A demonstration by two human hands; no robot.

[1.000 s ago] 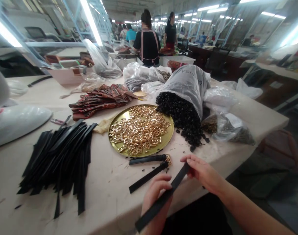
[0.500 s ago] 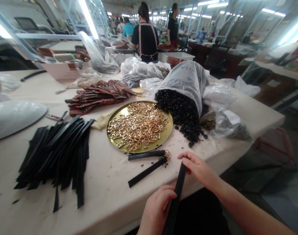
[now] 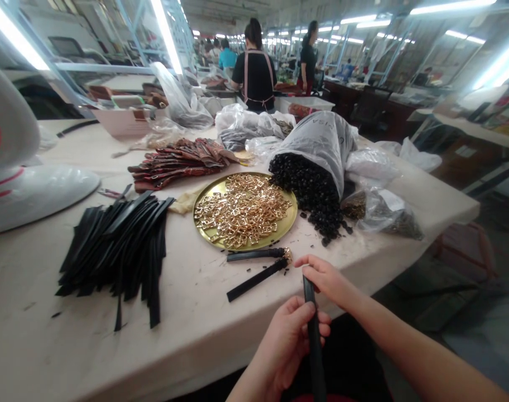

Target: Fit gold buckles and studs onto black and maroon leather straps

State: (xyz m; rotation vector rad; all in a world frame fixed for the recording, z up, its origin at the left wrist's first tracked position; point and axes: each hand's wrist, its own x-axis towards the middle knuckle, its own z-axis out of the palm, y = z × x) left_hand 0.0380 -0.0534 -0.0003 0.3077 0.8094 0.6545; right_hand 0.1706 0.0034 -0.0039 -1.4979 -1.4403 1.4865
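I see the strap (image 3: pixel 315 352) held clear of the worktop (image 3: pixel 196 324), near side of tray (image 3: pixel 285 227). Left hand (image 3: pixel 288 335) has fingers wrapped on it partway along; right hand (image 3: pixel 329 282) pinches its tray-side end. Buckled straps (image 3: pixel 257 281) just before tray.

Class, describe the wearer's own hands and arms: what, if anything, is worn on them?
The left hand and right hand are ungloved, and no ring, watch or bracelet shows. The left forearm and right forearm are bare as far as they show, with no sleeve or cable visible.
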